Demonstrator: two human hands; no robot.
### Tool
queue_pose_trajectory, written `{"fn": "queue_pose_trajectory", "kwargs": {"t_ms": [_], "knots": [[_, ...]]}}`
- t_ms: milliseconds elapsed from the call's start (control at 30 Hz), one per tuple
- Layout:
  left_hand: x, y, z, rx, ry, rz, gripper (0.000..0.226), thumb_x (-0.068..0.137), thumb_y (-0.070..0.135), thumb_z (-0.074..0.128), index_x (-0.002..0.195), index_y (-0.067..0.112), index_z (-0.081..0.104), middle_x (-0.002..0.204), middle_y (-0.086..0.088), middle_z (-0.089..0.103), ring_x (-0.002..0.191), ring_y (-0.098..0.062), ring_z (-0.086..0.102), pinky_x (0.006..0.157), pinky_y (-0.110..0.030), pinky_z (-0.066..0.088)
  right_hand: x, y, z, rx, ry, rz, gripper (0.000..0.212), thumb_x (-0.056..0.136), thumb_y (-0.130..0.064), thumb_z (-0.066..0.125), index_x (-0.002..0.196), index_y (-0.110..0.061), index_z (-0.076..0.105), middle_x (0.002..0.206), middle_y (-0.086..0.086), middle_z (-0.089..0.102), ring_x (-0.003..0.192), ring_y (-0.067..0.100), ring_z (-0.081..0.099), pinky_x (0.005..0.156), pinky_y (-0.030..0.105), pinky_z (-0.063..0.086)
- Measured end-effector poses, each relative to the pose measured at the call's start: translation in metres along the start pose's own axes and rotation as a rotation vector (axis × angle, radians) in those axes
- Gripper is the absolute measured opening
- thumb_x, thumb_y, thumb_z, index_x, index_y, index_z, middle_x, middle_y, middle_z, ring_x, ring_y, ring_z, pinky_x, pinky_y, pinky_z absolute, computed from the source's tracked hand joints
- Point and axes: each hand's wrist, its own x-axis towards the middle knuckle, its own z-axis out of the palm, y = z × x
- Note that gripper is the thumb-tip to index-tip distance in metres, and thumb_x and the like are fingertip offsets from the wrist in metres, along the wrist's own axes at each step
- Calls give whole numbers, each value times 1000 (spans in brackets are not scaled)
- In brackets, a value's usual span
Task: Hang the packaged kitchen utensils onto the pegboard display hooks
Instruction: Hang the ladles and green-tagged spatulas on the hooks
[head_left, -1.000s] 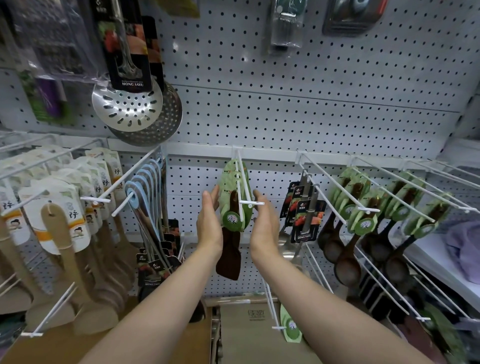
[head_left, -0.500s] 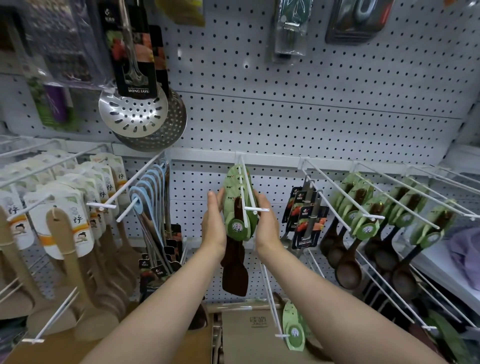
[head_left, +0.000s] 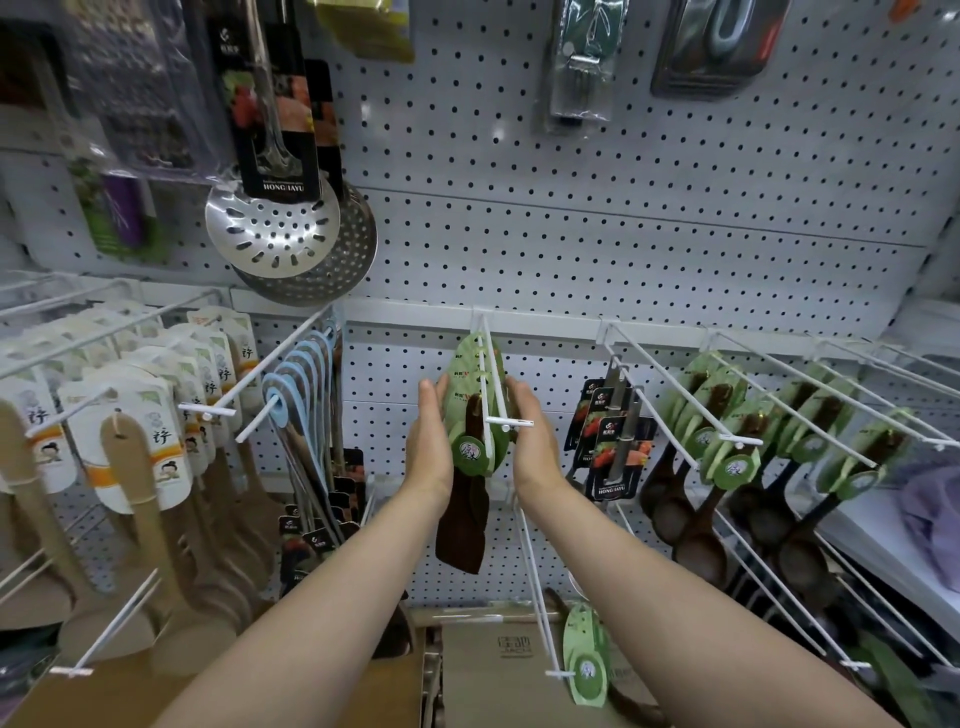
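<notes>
Where a second ago the two palms stood apart on either side of the green-carded spatulas (head_left: 470, 410), they now press flat against the stack at mid-frame, and the view has tipped up a little so the upper board fills more of the top.

At far left, pale wooden spatulas (head_left: 130, 467) hang in white cards printed with a Chinese character and a small cartoon face. Right of them, blue utensils (head_left: 298, 384) crowd one hook. At upper left, steel skimmers (head_left: 275, 228) hang in black cards reading "HONG JAYU".

The left hand (head_left: 428, 447) has straight fingers laid along the left face of the stack, touching it. The stack hangs on the centre hook (head_left: 493, 384), towards the hook's front end, dark wooden blades drooping below the cards. The right hand (head_left: 535, 441) mirrors it, fingers straight, flat on the right face, with the hook's white tip tag just above its thumb side.

Right of the hands, black cards (head_left: 615, 447) repeat "HONG JAYU". Further right, dark ladles (head_left: 727, 441) in green cards fill several hooks. At lower centre, a lower hook holds more green cards (head_left: 587, 660) above a cardboard box (head_left: 498, 675) with printed characters.

The pegboard (head_left: 623, 234) is bare across the upper middle; open gaps lie between the centre hook and its neighbours on both sides.
</notes>
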Motion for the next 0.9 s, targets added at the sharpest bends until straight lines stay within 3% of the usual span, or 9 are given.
{"fn": "queue_pose_trajectory", "kwargs": {"t_ms": [67,167,267,367,467,533,633,733,900], "knots": [[-8,3,0,3,19,-6,60,103,59,18,150,31,44,130,19,53,101,15,52,90,-13,35,-7,-1,-1,6,25,11,27,106,-41,40,108,-35,67,108,-17,67,86,-6,62,70,14,46],[-21,7,-4,-5,68,-27,62,101,62,18,153,32,38,153,15,38,137,-1,36,103,-25,18,-17,7,-8,23,94,39,40,104,-50,41,138,-34,55,135,-14,53,121,4,46,99,27,36],[-44,7,-11,-10,134,-10,64,102,60,18,154,28,36,159,9,33,146,-8,29,107,-27,16,-36,23,-14,-33,106,20,48,103,-54,37,146,-36,47,148,-16,46,137,8,39,115,38,29],[-70,2,-22,-22,200,12,64,103,58,18,153,24,39,158,6,36,145,-10,32,116,-31,17,-64,30,-17,-21,63,-22,43,106,-46,35,144,-31,49,144,-14,50,135,7,43,115,36,30],[-97,1,-39,-4,255,8,64,102,59,17,149,25,45,153,7,44,142,-10,38,119,-37,21,-90,31,-15,-31,3,-45,41,102,-50,38,139,-37,52,139,-18,50,132,7,43,110,34,31],[-112,2,-53,-2,317,26,65,102,60,17,144,24,51,145,7,52,135,-10,46,117,-38,27,-104,34,-8,-28,-80,-58,46,97,-53,38,137,-35,54,141,-15,52,133,6,44,111,34,32],[-128,5,-75,-4,446,88,63,104,56,21,132,17,61,130,2,64,122,-12,58,107,-32,39,-116,43,9,-41,-232,9,44,106,-44,34,142,-25,52,144,-9,53,133,6,46,116,36,31],[-131,13,-98,60,582,61,56,106,52,26,123,15,64,119,0,68,114,-16,62,102,-34,46,-119,52,33,-82,-333,124,45,108,-42,31,139,-21,56,141,-3,57,132,11,50,110,30,33],[-100,31,-136,237,515,4,58,95,68,38,132,27,56,129,4,62,120,-19,57,107,-50,44,-107,67,69,-202,-332,160,55,97,-61,46,139,-27,59,142,-8,57,133,12,49,113,35,36]]}}
